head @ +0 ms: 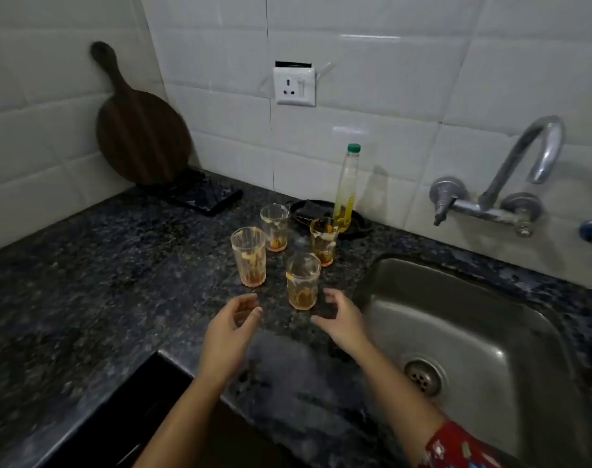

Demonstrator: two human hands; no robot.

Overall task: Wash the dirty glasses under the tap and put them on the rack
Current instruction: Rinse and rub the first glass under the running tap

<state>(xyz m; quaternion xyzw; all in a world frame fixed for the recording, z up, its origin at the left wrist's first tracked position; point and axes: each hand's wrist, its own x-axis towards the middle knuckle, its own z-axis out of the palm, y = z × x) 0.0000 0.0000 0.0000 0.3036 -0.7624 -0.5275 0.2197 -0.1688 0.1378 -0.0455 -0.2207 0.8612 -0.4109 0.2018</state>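
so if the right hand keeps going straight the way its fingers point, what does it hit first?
Most likely the nearest dirty glass. The right hand is open beside it, fingers aimed up-left at its base. Depth is unclear, so it might slip just past.

A dark speckled stone worktop runs along a wall of white tiles. In the worktop's far left corner a round dark wooden board with a long handle leans upright against the tiles. A white socket with a switch is set in the back wall. At the worktop's back edge stands a clear bottle with a green cap and yellow liquid, on or just beside a shallow black dish holding a dark pad.
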